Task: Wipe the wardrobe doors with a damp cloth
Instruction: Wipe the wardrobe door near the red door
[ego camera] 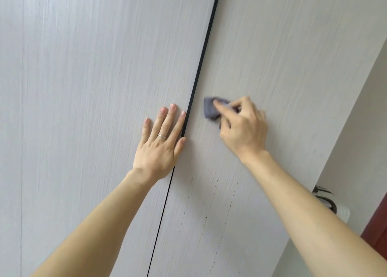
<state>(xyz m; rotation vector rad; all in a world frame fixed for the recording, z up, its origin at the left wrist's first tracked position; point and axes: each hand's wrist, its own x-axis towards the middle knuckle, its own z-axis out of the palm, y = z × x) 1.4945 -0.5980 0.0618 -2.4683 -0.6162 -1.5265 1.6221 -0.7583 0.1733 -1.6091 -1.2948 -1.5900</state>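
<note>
The right hand [244,128], fingers [225,110] curled round a bunched grey cloth [210,109], presses it to the right door [272,56] just beside the seam [201,67]. The left hand [161,144] lies flat, fingers straight, on the left door [94,77]. Dark specks [206,217] sit well below the cloth on the right door, so wiping probably heads downward.

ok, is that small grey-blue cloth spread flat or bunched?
Bunched: the small grey-blue cloth is a wad gripped by the right hand against the pale wood-grain door.
</note>
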